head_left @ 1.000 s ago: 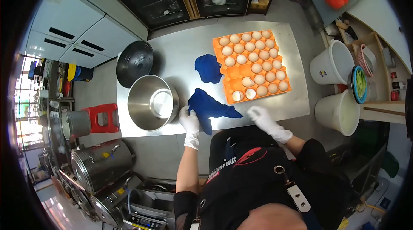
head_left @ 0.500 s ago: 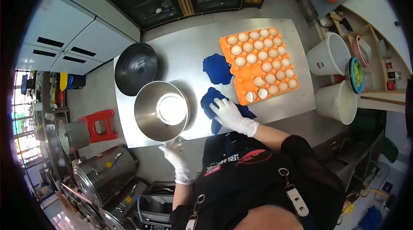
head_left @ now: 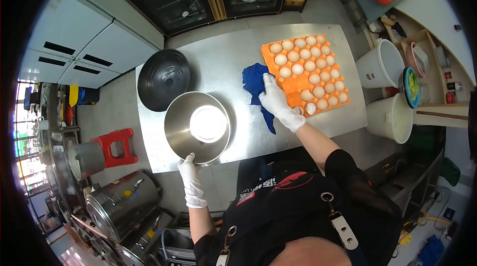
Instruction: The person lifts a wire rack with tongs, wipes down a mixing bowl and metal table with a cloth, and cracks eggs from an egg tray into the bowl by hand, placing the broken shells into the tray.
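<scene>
Left hand (head_left: pixel 191 179), gloved, at the near rim of the steel pot (head_left: pixel 174 134); its grip is narrow, the thumb over the rim and the other fingers mostly hidden by the wall. Right hand (head_left: pixel 279 102), gloved, reaches over the blue cloth (head_left: pixel 254 78), fingers extended along its right side; whether this grip pinches the fabric cannot be told. The cloth lies crumpled on the worktop (head_left: pixel 223 47) between the pot and the orange egg tray (head_left: pixel 289 85), with 1 narrow tail trailing toward the person.

The tray, at the right of the worktop, shows an early stage of use: most cups hold whole eggs (head_left: pixel 309 66), a few in the middle and near-left part are bare, and at least 1 opened shell (head_left: pixel 310 108) sits at the near edge. The pot stands upright; bright glare hides whether anything lies on its bottom. The cloth is not folded. Beyond the pot is 1 black basin (head_left: pixel 164 79); off the worktop, 1 red stool (head_left: pixel 130 154).
</scene>
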`<action>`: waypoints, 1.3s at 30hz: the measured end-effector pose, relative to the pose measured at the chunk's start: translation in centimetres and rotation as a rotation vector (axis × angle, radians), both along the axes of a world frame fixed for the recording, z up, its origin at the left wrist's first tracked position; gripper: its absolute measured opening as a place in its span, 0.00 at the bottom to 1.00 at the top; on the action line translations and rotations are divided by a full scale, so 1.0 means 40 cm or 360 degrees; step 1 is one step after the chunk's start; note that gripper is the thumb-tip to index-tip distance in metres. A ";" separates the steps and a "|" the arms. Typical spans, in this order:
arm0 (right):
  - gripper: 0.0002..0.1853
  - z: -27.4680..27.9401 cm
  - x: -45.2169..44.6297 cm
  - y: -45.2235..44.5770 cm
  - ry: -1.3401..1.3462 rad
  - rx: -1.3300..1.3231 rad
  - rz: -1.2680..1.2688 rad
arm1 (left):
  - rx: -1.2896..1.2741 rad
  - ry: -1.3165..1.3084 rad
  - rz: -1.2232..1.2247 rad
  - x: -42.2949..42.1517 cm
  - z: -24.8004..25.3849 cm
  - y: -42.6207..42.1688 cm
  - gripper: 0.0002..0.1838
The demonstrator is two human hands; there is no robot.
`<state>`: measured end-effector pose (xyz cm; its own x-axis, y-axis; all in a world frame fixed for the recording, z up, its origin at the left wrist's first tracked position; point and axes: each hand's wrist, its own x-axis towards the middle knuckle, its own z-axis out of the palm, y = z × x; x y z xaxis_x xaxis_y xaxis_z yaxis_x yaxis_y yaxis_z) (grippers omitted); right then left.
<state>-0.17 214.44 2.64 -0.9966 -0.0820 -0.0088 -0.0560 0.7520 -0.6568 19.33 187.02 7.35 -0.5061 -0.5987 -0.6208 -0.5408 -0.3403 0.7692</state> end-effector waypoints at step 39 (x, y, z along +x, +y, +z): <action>0.17 0.028 0.251 0.236 -0.1218 -0.1116 0.1012 | -0.0100 0.0107 -0.0423 -0.209 0.024 0.330 0.40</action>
<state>9.85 223.86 3.74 -0.5335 -0.7768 -0.3347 0.2946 0.2003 -0.9344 10.96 200.24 8.30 -0.6892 -0.4760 -0.5463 -0.5518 -0.1438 0.8215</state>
